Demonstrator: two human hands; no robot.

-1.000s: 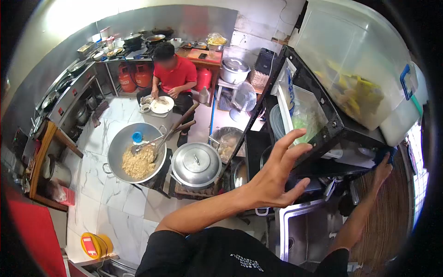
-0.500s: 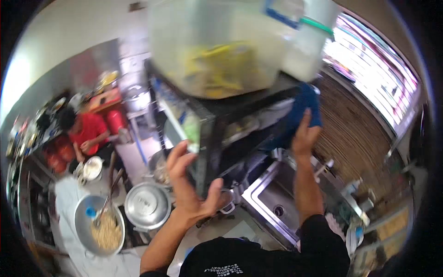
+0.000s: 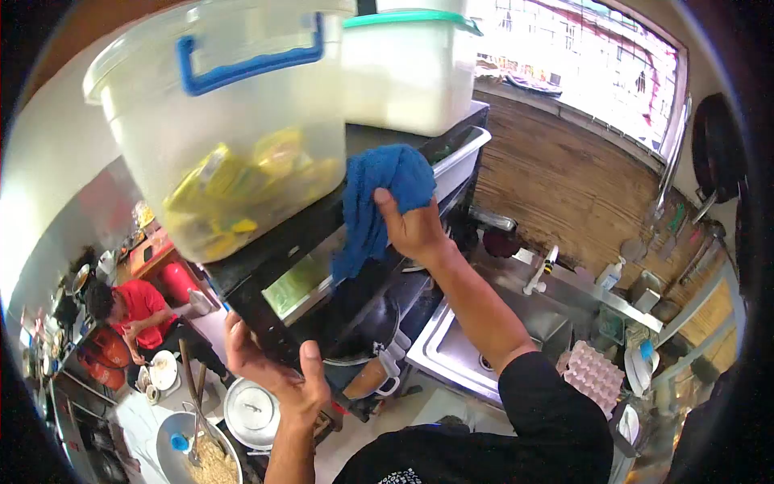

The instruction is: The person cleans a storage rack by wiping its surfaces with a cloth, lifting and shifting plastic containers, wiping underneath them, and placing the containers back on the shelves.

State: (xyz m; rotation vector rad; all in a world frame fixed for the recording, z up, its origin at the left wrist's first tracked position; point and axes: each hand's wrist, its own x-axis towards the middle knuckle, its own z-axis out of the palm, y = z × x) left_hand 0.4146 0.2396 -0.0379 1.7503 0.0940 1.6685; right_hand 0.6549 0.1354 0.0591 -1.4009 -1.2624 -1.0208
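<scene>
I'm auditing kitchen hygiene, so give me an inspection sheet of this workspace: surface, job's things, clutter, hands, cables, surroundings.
Surface: black metal rack, loaded on top.
Job's things: crumpled blue cloth, at the rack's upper edge.
Clutter: large translucent plastic bin with blue handle, yellow packets inside; whitish plastic container with green rim.
Hands: right hand grips the cloth; left hand spread by the rack's corner, contact unclear.
Cables: nothing seen.
Surroundings: stainless-steel sink; pinkish egg trays; person in red shirt.

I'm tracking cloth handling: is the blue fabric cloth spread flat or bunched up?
Bunched up: the blue fabric cloth gathers in folds at the bare right hand, a loose end hanging below.
</scene>
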